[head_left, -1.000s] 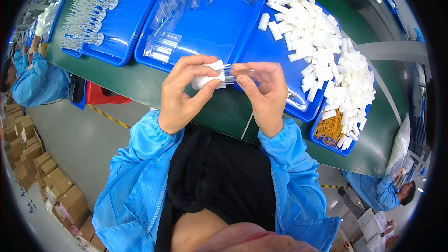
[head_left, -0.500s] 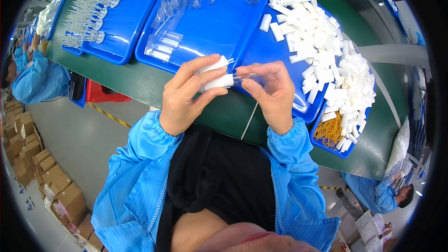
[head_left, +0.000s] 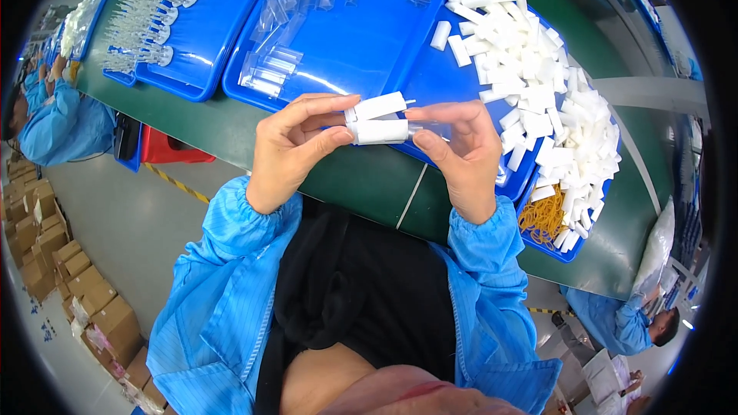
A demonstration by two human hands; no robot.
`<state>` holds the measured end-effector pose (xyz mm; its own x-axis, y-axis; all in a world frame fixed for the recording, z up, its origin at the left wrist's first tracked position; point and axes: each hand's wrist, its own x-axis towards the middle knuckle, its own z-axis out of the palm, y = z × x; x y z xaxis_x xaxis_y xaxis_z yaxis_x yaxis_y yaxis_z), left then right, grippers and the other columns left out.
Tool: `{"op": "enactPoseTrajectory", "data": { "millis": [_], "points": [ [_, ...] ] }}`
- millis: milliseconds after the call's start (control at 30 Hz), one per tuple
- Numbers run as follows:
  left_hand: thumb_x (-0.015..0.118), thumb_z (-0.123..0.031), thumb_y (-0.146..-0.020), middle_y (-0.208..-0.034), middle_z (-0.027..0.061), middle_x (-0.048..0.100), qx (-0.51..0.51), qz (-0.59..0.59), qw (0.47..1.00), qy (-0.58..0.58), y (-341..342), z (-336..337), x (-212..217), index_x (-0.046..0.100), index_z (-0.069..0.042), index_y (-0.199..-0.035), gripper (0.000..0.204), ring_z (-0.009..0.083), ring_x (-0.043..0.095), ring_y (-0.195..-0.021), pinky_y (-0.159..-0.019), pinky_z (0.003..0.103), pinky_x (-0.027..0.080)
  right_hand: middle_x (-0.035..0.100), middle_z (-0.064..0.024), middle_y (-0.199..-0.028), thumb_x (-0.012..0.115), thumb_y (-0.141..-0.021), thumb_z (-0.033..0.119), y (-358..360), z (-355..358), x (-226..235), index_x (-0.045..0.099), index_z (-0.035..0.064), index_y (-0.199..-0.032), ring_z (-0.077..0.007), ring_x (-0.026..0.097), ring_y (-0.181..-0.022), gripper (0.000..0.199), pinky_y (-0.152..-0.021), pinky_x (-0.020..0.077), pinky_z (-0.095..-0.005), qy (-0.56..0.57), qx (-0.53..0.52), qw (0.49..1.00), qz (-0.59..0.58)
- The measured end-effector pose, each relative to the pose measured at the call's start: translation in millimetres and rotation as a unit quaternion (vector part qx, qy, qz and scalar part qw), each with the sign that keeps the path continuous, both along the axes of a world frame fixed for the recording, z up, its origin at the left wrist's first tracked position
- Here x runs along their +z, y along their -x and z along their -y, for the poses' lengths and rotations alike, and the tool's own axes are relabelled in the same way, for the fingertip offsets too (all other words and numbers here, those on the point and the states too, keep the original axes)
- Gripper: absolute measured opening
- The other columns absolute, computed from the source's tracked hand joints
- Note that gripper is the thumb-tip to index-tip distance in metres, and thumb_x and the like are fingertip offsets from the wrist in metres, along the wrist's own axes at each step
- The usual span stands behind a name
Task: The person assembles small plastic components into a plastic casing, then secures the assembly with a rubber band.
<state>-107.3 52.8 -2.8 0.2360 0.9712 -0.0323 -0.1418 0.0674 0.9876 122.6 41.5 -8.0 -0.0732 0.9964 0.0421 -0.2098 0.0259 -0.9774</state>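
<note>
Hiding some blue tray [head_left: 438,81] — right hand [head_left: 463,152], white pieces [head_left: 530,65].

White pieces [head_left: 383,131], clear tube [head_left: 435,130], held up.
Upper piece [head_left: 380,106] tilted, lower near level; tube at lower's right end.

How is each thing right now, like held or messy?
Left hand, closed on two white oblong pieces
Two white oblong pieces, slightly splayed
Right hand, pinching a clear tube
Clear tube, held, partly hidden
Loose white pieces, heaped
Rubber bands, tangled
Loose clear tubes, some scattered, some lined up
Spiky translucent parts, packed close together
</note>
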Motion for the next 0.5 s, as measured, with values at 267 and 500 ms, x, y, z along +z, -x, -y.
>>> {"op": "enactPoseTrajectory", "data": {
  "millis": [267,500],
  "points": [
    [0.071,0.010,-0.086,-0.125,0.0166,0.062,0.009,-0.015,0.999,-0.028,-7,6,-1,0.066,0.004,-0.124,0.039,0.0255,0.066,-0.112,-0.096,0.033,0.057,0.070,-0.0143,-0.110,0.078,-0.088,0.009,12,2,-13,0.058,0.0021,-0.107,-0.0212,0.067,-0.108,0.028,-0.094,0.0519,-0.0325,-0.065,0.021,0.997,0.026],
    [0.071,0.004,-0.089,-0.121,0.0172,0.066,0.039,0.024,0.998,0.034,-3,6,-1,0.064,0.005,-0.125,0.036,0.0220,0.068,-0.105,-0.093,0.031,0.057,0.068,-0.0186,-0.116,0.068,-0.095,0.007,14,-7,-1,0.056,-0.0006,-0.114,-0.0236,0.065,-0.111,0.023,-0.100,0.0485,-0.0363,-0.037,0.067,0.996,0.050]
  ]
}}
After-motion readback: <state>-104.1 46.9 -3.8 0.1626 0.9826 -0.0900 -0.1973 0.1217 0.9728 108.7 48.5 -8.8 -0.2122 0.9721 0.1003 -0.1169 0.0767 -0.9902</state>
